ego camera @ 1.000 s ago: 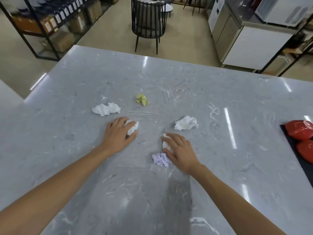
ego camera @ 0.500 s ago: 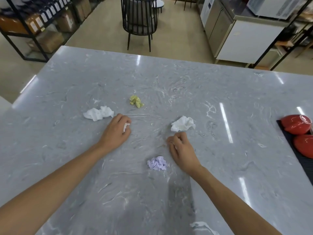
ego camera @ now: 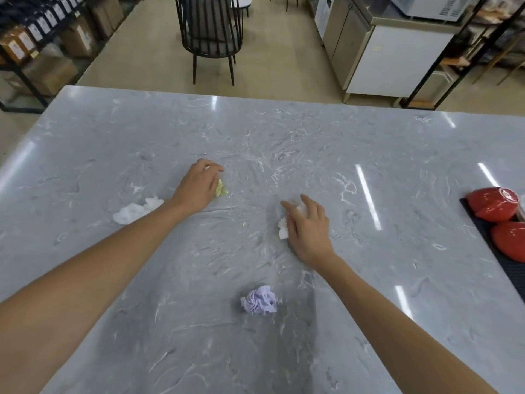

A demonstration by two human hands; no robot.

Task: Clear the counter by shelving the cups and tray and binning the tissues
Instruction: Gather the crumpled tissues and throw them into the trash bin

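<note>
On the grey marble counter (ego camera: 284, 137) my left hand (ego camera: 197, 186) curls over a small yellow tissue (ego camera: 221, 191), which pokes out under the fingertips. A sliver of white shows inside the fist. My right hand (ego camera: 309, 226) lies over a crumpled white tissue (ego camera: 282, 230) with its fingers curved round it. Another white tissue (ego camera: 132, 213) sits left of my left forearm, partly hidden by it. A purple tissue (ego camera: 260, 300) lies loose between my arms. Two red cups (ego camera: 494, 204) lie tipped on a black tray (ego camera: 483, 248) at the right edge.
Beyond the far counter edge stand a black wire chair (ego camera: 210, 32), a shelf rack with boxes (ego camera: 37, 41) on the left, and a steel cabinet (ego camera: 377, 55) on the right.
My left hand closed on a white tissue, then moved forward to the yellow one. My right hand picked up a small white tissue, left the purple one and reached the larger white one.
</note>
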